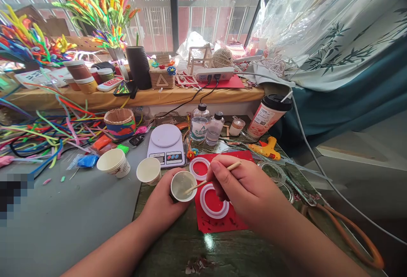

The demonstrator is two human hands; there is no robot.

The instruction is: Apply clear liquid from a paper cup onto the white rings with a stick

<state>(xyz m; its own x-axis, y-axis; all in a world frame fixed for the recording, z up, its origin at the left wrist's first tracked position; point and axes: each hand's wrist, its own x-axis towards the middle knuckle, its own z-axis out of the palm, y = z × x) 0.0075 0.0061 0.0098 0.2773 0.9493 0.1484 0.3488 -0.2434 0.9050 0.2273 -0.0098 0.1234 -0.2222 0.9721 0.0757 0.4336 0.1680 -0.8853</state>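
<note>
My left hand [167,198] is wrapped round a white paper cup [173,190], its mouth turned toward me, with a clear liquid inside. Between the fingers of my right hand [237,184] is a thin wooden stick [199,185], its lower end dipping into the cup. Beneath my right hand lies a red sheet [206,225] with two pale ring-shaped molds on it: the nearer ring mold [205,209], partly covered by my hand, and the farther ring mold [193,174]. Another paper cup [149,171] stands just left of the held one.
A white kitchen scale [165,143] and two clear bottles, one a labelled bottle [199,128], stand behind. Stacked paper cups [114,164] are at left. To the right lie a yellow glue gun [267,149], orange-handled pliers [349,226] and a lidded drink cup [265,118].
</note>
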